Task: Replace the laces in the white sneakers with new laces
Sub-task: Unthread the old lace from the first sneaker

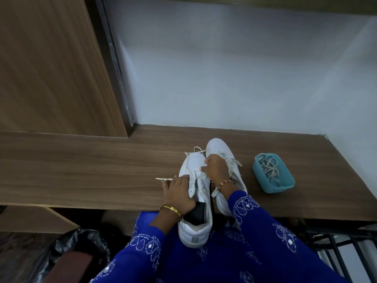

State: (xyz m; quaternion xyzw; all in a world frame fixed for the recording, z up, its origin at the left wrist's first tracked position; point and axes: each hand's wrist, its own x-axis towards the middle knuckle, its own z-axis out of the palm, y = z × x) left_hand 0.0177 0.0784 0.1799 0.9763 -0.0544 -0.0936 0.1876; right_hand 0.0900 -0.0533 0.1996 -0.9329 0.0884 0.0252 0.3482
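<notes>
Our left hand grip clamps the near sneaker on the bench; right hand grip pinches its lace. Blue tub sits right of it.

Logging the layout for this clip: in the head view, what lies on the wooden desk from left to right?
Loose white lace tip → left hand → near white sneaker → right hand → far white sneaker → teal plastic tub holding white laces.

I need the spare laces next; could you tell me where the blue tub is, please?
The blue tub sits on the wooden desk, at the right of the head view, just beyond the right-hand sneaker.
</notes>
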